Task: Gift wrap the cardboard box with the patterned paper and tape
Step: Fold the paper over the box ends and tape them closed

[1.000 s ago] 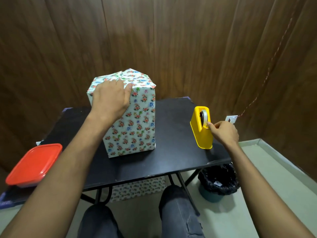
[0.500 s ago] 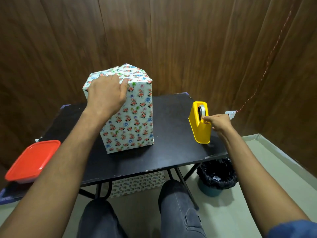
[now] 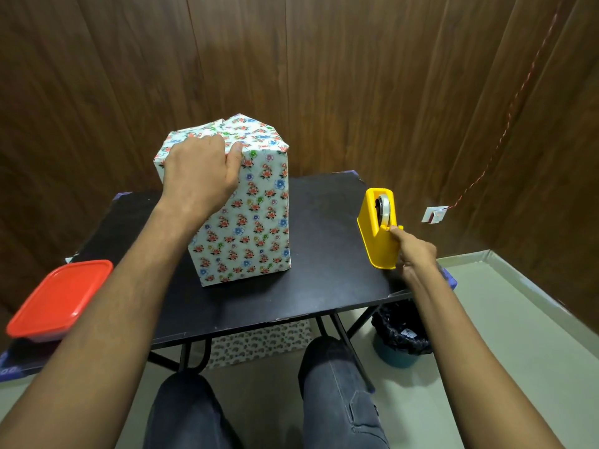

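1. The cardboard box [image 3: 246,218], covered in white floral patterned paper [image 3: 259,176], stands upright near the middle of the black surface [image 3: 324,270], towards its left half.
2. The paper's folded flaps meet in a raised peak on the box top, at its far side.
3. The left hand [image 3: 201,173] lies palm down on the near left part of the box top, fingers curled over the folded paper and the thumb pressed along the top front edge; it presses the paper flat rather than grasping anything.
4. A yellow tape dispenser [image 3: 377,231] stands upright near the right edge of the surface, well apart from the box, with a roll of tape [image 3: 385,210] showing in its open top.
5. The right hand [image 3: 415,254] is at the near right side of the dispenser, fingers drawn narrow, the fingertips touching the dispenser's front lip just below the roll; whether a tape end is pinched cannot be told.
6. A red-lidded container [image 3: 61,296] sits at the left end of the surface, apart from the box.
7. Under the surface's right side stands a bin with a black liner [image 3: 402,338] on the floor.
8. More patterned sheet [image 3: 259,345] shows below the surface, behind the person's knees.
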